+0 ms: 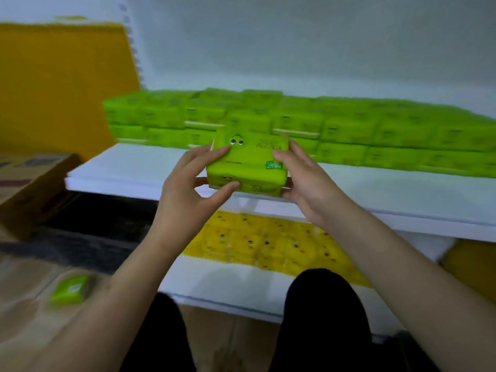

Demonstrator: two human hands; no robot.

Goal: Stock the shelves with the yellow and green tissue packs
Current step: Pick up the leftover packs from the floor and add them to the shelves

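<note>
Both hands, left hand (188,191) and right hand (308,181), gripping green tissue pack (248,163) above upper shelf (134,173); green row (349,130) behind.

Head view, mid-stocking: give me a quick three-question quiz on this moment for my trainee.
1. True or false: the green tissue pack in front of the upper shelf is gripped by both hands.
2. Which colour of packs lies on the lower shelf? A) green B) yellow C) white
3. Fill in: a loose green pack lies at lower left on a ____ surface.

Key:
1. True: the left hand and right hand clasp its two ends.
2. B: the yellow tissue packs; the stacked green packs fill the upper shelf.
3. Cardboard.
</note>
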